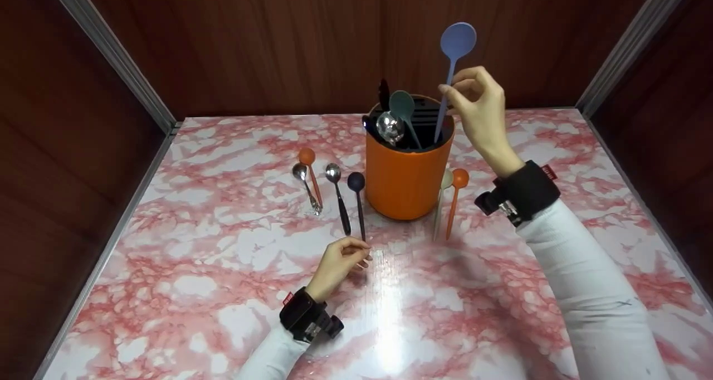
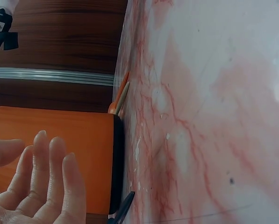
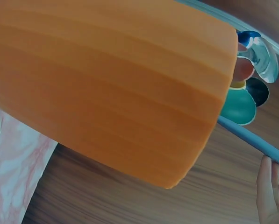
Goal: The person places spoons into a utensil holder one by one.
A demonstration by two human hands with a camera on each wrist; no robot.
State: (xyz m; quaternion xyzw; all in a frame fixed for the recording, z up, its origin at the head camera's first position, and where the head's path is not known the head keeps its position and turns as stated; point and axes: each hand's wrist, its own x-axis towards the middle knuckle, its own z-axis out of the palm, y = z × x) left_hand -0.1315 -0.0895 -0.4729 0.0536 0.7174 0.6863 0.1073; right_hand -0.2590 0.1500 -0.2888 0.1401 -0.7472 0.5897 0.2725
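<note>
The blue spoon stands nearly upright, bowl uppermost, its handle end inside the orange holder at the holder's right rim. The right hand pinches the handle between thumb and fingertips, just above that rim. In the right wrist view the same handle runs past the holder's mouth, with the fingers below it.

Inside the holder: a teal spoon, a steel spoon and a black utensil, all leaning toward its left rim.

The left hand lies on the marble table in front of the holder and to its left, fingers loosely curled, fingertips at the handle end of the dark navy spoon. Whether it actually grips that handle cannot be told. The left wrist view shows the fingers relaxed and close together, nothing visibly between them.

Left of the holder, beyond the navy spoon, lie a black-handled steel spoon, an all-steel spoon and an orange spoon. Just right of the holder lie a pale spoon and a second orange spoon, side by side.
</note>
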